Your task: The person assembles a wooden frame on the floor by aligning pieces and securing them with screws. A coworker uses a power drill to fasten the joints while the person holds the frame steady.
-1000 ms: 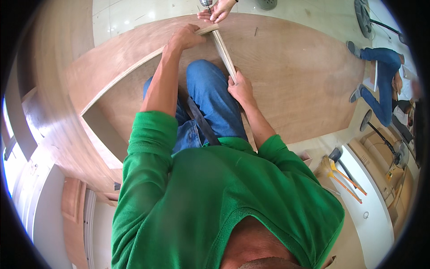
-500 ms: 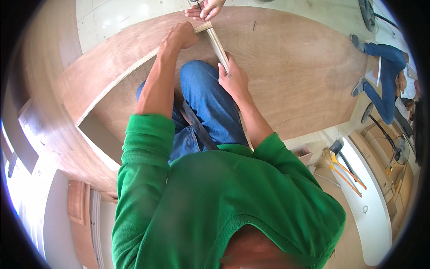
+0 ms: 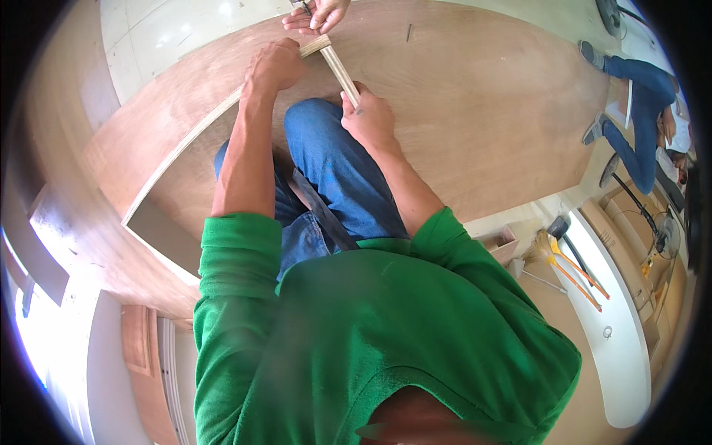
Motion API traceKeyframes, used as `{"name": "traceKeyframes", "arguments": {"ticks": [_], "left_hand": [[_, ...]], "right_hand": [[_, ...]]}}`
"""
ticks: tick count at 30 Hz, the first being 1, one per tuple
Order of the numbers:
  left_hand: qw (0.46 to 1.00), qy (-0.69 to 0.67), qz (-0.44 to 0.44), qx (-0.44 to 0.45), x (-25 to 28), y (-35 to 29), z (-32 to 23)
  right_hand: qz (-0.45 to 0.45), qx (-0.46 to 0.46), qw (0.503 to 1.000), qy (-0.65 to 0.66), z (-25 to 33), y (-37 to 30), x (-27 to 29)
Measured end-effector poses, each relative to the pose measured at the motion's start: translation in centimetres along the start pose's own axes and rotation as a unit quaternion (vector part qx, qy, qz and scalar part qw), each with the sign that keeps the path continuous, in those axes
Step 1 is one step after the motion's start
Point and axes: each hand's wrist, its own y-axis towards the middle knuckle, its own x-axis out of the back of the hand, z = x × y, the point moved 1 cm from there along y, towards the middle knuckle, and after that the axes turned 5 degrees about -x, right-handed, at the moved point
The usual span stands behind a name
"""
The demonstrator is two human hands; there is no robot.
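Observation:
My left hand is closed over the top edge of a long wooden board, close to its far corner. This board stands on edge and runs back along my left side. At that corner a shorter wooden board meets it, and my right hand grips this one farther along. My knees in blue jeans are inside the angle of the boards. Just beyond the corner, another person's hand reaches in with a small dark object that I cannot make out, cut off by the upper edge.
A large plywood sheet lies under the boards. A thin dark piece rests on it. At right are a seated person in jeans, a broom with an orange handle, a long white panel and a standing fan.
The view has shifted slightly, so the board corner and hands appear farther left. Both my hands keep their hold, and the other person's hand stays by the corner.

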Motion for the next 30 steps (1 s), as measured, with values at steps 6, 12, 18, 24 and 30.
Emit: {"name": "traceKeyframes", "arguments": {"ticks": [6,12,18,24,30], "left_hand": [[1.000,0.013,0.004,-0.013,-0.5,0.3,0.6],[1.000,-0.004,-0.019,0.000,-1.1,-0.3,1.2],[1.000,-0.002,-0.027,0.013,-0.7,-0.9,0.9],[1.000,0.007,-0.016,0.026,-0.2,-1.3,0.4],[0.999,0.009,-0.038,0.027,0.0,-1.3,0.3]], "right_hand": [[-0.004,0.005,1.000,-0.021,0.2,-0.3,-0.3],[-0.008,0.022,1.000,-0.018,0.3,-0.3,-0.4],[-0.012,0.024,1.000,-0.016,0.4,-0.4,-0.5],[-0.009,0.025,0.999,-0.026,0.4,-0.2,-0.8],[-0.017,0.025,0.999,-0.024,0.6,-0.1,-1.1]]}}
